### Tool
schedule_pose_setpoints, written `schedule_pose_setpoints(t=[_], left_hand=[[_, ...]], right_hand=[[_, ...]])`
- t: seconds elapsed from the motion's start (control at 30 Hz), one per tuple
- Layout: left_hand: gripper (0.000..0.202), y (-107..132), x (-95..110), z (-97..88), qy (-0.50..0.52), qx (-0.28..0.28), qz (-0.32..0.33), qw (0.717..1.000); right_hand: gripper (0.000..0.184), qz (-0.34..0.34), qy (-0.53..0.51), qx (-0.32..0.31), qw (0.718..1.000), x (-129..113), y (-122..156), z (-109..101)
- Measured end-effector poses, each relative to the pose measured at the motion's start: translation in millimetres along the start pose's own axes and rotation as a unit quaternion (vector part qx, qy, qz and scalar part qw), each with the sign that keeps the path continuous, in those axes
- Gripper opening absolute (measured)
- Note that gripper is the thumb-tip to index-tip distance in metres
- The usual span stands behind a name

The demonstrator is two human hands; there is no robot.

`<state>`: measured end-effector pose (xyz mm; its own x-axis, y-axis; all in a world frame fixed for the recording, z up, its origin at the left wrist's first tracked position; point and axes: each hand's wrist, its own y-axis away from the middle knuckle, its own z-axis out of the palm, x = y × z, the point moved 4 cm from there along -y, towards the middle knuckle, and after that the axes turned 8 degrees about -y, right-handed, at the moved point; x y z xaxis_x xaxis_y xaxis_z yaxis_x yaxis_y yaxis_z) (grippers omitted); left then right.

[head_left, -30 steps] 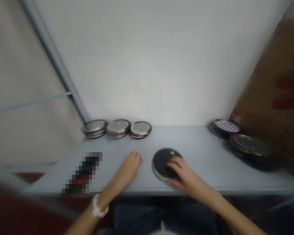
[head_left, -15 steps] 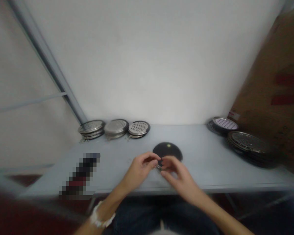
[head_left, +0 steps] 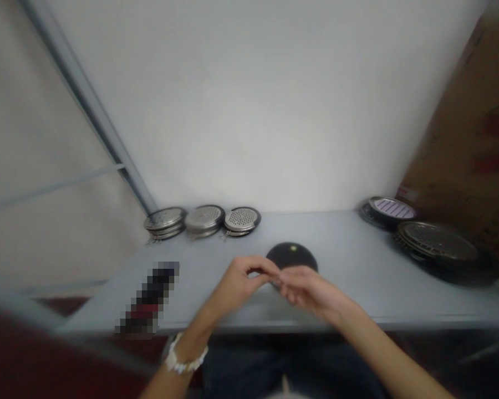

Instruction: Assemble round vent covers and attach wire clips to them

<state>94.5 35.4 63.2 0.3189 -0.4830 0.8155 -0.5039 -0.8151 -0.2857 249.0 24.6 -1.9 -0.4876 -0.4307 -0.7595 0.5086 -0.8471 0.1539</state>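
Item, one black disc (head_left: 291, 256): flat on the table (head_left: 336, 235), near its middle, well in from the front edge; a pale green dot shows on top. Item, left hand (head_left: 245, 282), white bracelet (head_left: 186, 359) at the wrist: before the disc, thumb and fingers drawn toward their tips. Item, right hand (head_left: 311, 291): fingers curled, tips meeting the left hand's. We cannot tell what, if anything, they pinch between them, nor whether either touches the disc.

Also listed: three piles of metal plates with holes (head_left: 205, 218), along the back edge toward the left corner; a striped round plate (head_left: 394, 208) and a dark pile (head_left: 438, 242) toward the right edge, beside a cardboard box (head_left: 457, 138).

Handling note: we judge this to be fingertip work, best done with wrists steady, a light grip, and both hands low over the table, so anything slipping lands there.
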Motion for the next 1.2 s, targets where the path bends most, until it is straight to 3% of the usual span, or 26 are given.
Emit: schedule_pose_setpoints(t=[0.07,0.13,0.23,0.33,0.47,0.63,0.77,0.87,0.97,1.07,1.2], left_hand=[[0.017,-4.8,1.1,-12.0,-0.04,-0.048,-0.006,0.998],[0.026,-5.7,-11.8,-29.4,-0.124,-0.049,-0.034,0.99],[0.021,-1.4,-52.3,-61.7,-0.267,0.029,-0.121,0.956],[0.019,5.3,-96.6,-80.0,-0.339,0.014,-0.199,0.92],[0.014,10.5,-128.4,-85.9,-0.328,-0.023,-0.229,0.916],[0.013,13.3,-137.3,-83.6,-0.315,-0.03,-0.247,0.916],[0.012,13.1,-131.7,-80.6,-0.299,-0.032,-0.235,0.924],[0.011,8.5,-115.6,-74.4,-0.284,-0.026,-0.213,0.935],[0.011,0.6,-81.9,-57.9,-0.233,-0.004,-0.163,0.959],[0.016,-4.3,-36.1,-31.9,-0.06,0.013,-0.093,0.994],[0.015,-2.9,7.5,-4.0,0.068,0.017,-0.058,0.996]], right_hand=[[0.038,-0.015,0.003,0.005,1.0,-4.2,-2.0,0.5],[0.038,-0.023,0.015,0.017,0.999,-7.0,0.6,-2.2],[0.038,-0.044,0.031,0.047,0.997,-15.8,8.8,-11.6],[0.039,-0.073,0.031,0.078,0.994,-30.1,16.7,-20.5],[0.037,-0.107,0.048,0.104,0.988,-44.6,21.3,-20.8],[0.036,-0.16,0.094,0.123,0.975,-47.9,21.7,-13.6],[0.039,-0.132,0.084,0.098,0.983,-42.3,20.6,-11.1],[0.04,-0.129,0.077,0.094,0.984,-39.2,19.5,-9.3],[0.041,-0.12,0.059,0.096,0.986,-33.0,16.5,-5.9],[0.042,-0.115,0.045,0.092,0.988,-26.0,13.4,-1.5],[0.038,-0.134,0.038,0.065,0.988,-23.0,14.3,4.5]])
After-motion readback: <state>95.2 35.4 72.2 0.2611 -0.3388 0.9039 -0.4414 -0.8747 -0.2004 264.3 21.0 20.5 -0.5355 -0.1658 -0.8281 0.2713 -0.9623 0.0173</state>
